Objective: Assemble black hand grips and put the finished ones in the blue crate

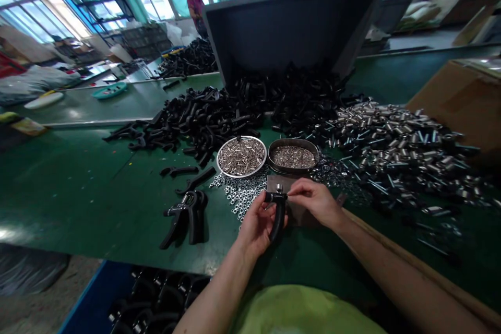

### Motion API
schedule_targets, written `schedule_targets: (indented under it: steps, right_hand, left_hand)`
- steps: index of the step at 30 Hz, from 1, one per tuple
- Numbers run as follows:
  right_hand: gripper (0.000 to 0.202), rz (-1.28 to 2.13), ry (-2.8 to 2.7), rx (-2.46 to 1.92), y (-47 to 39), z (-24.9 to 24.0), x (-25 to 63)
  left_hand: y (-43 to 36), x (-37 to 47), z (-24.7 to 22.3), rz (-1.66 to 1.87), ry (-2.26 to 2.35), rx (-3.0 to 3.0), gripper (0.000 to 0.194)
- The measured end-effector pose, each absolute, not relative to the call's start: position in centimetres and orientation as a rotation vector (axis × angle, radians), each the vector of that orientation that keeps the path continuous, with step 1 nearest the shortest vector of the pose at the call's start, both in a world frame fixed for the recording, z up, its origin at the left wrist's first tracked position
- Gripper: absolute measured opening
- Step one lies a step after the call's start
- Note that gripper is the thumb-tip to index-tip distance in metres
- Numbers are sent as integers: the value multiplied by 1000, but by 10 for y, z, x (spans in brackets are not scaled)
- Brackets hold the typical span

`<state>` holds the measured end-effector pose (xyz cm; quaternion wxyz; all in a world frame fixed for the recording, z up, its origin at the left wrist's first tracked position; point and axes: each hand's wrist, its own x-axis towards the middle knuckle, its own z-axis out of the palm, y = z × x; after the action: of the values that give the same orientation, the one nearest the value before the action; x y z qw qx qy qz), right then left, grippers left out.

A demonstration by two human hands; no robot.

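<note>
My left hand (250,232) is wrapped round a black curved handle (278,222), held upright over the bench in front of me. A small shiny metal piece sticks up from the handle's top. My right hand (319,202) is closed in a pinch at the right end of that top; whatever sits between its fingertips is too small to make out. Beneath the hands lies a flat brown metal block (301,216). Close by are a round dish of small metal pins (241,156), an oval tin of tiny metal parts (293,156) and scattered nuts (245,193).
Black handles (203,115) are heaped before a tipped grey bin (293,26). Assembled black pieces (190,219) lie to the left. Metal sleeves and bolts (399,146) spread rightward near a cardboard box (457,99). A blue crate (92,297) sits below the bench edge; a person (194,2) stands behind.
</note>
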<state>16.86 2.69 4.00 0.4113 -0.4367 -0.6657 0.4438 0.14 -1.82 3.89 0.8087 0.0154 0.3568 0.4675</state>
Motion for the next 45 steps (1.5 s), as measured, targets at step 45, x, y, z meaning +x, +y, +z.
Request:
schedule_targets:
  steps: [45]
  right_hand:
    - [41, 624, -2037, -1552, -33, 47, 232]
  left_hand:
    - [-8, 10, 7, 531, 1641, 2171, 56]
